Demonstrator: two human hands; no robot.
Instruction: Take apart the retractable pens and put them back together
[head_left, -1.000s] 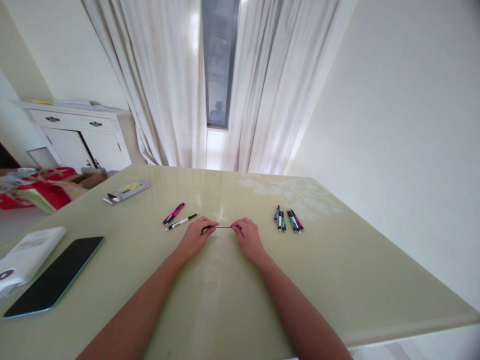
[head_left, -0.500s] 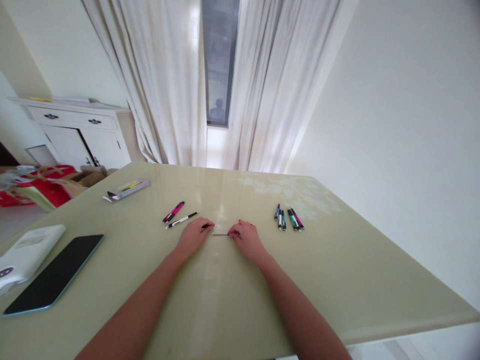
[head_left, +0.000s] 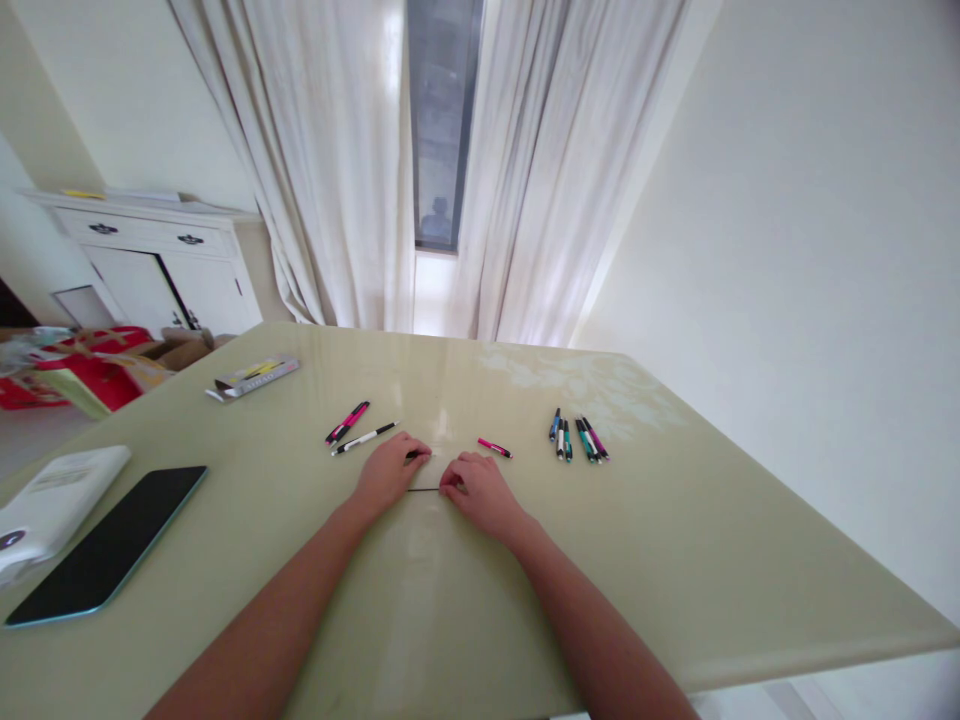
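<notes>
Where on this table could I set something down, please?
Bare tabletop stretches from the right forearm to its right edge, and from the tablet to the left forearm. The middle is crowded: left hand, right hand, thin black refill, pink pen, with more pens either side.

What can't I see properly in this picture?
In the head view:
Dark piece in the left hand: mostly hidden by the grip.
Thin black rod: its right end is hidden by the right hand.
White device: cut off by the left edge.
Open carton: its smallest print is too tiny to read.
</notes>
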